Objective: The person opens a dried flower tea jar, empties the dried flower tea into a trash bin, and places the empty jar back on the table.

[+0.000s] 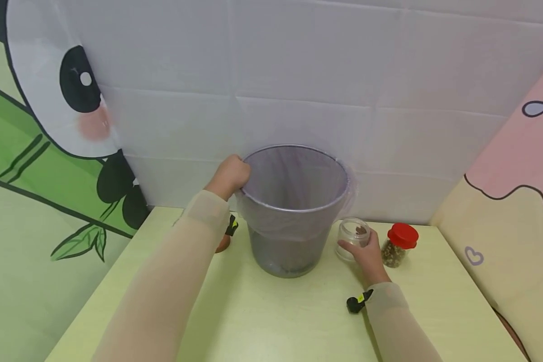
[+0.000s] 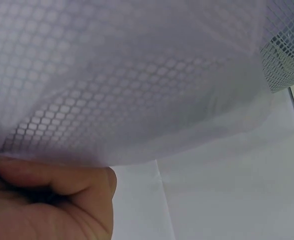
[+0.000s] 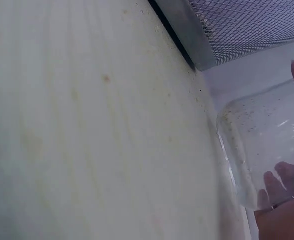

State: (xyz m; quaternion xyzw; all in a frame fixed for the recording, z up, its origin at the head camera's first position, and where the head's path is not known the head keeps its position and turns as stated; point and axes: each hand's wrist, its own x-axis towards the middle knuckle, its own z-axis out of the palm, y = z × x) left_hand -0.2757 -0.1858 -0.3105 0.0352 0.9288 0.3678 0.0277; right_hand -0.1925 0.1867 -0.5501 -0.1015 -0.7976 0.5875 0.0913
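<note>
A round metal mesh trash bin, lined with a thin translucent plastic bag folded over its rim, stands upright near the wall. My left hand grips the bin's left rim together with the liner; its curled fingers show under the bag's edge in the left wrist view. Right of the bin, my right hand holds a clear, lidless jar from its right side, thumb and fingers around it. Specks cling inside the jar's bottom. Whether its base touches the table cannot be told.
Just right of my right hand stands a jar with a red lid and small brown pieces inside. A reddish-brown object is partly hidden behind my left forearm. The pale table meets a white-covered wall behind the bin.
</note>
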